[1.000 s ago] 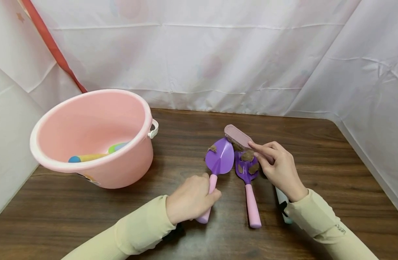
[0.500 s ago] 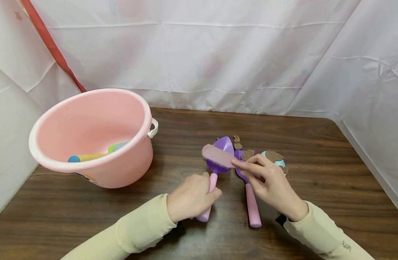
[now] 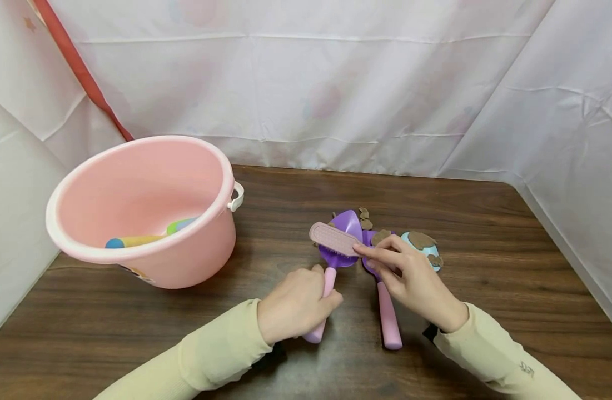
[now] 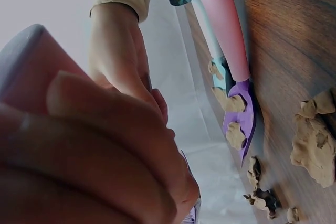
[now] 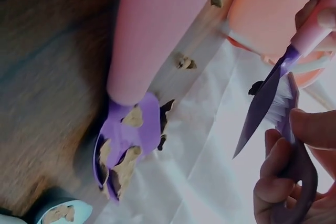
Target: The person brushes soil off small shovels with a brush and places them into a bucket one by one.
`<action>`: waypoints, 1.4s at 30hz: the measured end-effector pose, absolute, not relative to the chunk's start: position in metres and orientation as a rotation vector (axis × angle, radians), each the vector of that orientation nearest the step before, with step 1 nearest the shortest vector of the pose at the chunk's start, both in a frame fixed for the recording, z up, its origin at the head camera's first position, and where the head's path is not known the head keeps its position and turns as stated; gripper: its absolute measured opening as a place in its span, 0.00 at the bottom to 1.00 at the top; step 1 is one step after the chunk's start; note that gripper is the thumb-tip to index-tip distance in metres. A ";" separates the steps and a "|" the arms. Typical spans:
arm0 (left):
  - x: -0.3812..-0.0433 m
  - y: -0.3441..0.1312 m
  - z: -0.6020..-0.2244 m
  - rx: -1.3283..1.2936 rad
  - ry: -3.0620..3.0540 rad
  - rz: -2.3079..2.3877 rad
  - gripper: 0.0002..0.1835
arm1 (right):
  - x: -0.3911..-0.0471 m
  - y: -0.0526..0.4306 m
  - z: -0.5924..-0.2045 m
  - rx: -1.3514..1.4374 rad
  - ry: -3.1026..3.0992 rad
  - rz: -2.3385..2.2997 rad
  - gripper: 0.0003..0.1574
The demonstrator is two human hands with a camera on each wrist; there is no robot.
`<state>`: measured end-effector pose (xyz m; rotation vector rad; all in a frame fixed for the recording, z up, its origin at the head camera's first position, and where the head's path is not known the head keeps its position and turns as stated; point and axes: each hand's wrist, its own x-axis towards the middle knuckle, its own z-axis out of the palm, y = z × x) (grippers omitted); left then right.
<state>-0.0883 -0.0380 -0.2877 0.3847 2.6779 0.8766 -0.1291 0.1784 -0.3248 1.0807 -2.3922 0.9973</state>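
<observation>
My left hand [image 3: 295,305] grips the pink handle of a trowel with a purple blade [image 3: 351,222], held a little above the table. My right hand [image 3: 418,280] pinches a pinkish-mauve scrubbing brush [image 3: 332,238]. Its white bristles [image 5: 279,103] press against the trowel's blade in the right wrist view. A dark bit [image 5: 255,87] clings to the blade's other side. Beside it lies a second purple shovel [image 5: 149,116] with a pink handle, brown clay [image 5: 126,169] stuck on its scoop. Beyond my right hand, a light-blue tool [image 3: 432,253] also carries brown clay.
A large pink bucket [image 3: 195,272] stands at the left, with a yellow-and-blue tool [image 3: 135,242] and a green item [image 3: 175,226] inside. Loose clay pieces [image 3: 364,216] lie behind the shovels, and more clay lumps [image 4: 315,150] show in the left wrist view. White curtains enclose the table.
My right hand has carried the brush left and down, from the trowel's upper right edge onto its blade. Over the last half second it has barely shifted. The left hand stays nearly still.
</observation>
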 end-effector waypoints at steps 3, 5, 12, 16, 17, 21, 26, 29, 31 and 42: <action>-0.088 -0.038 -0.288 0.412 2.682 0.885 0.11 | -0.134 0.180 -0.325 1.062 -2.384 0.990 0.29; -0.088 -0.039 -0.288 0.428 2.687 0.886 0.10 | -0.137 0.180 -0.325 1.043 -2.391 0.983 0.29; -0.088 -0.039 -0.289 0.431 2.693 0.892 0.12 | -0.145 0.181 -0.324 0.996 -2.407 0.964 0.29; -0.088 -0.040 -0.289 0.429 2.703 0.881 0.13 | -0.149 0.182 -0.324 0.975 -2.410 0.961 0.28; -0.088 -0.040 -0.289 0.430 2.704 0.878 0.12 | -0.149 0.183 -0.324 0.962 -2.415 0.959 0.28; -0.086 -0.040 -0.289 0.434 2.671 0.889 0.11 | -0.154 0.187 -0.325 0.860 -2.444 0.935 0.26; -0.084 -0.042 -0.288 0.456 2.657 0.904 0.11 | -0.159 0.192 -0.326 0.744 -2.471 0.935 0.24; -0.084 -0.043 -0.289 0.468 2.671 0.908 0.11 | -0.159 0.192 -0.326 0.738 -2.476 0.934 0.24; -0.085 -0.043 -0.289 0.468 2.673 0.911 0.11 | -0.159 0.191 -0.325 0.736 -2.480 0.931 0.24; -0.091 -0.044 -0.289 0.391 2.665 0.941 0.09 | -0.137 0.185 -0.319 0.945 -2.405 0.992 0.26</action>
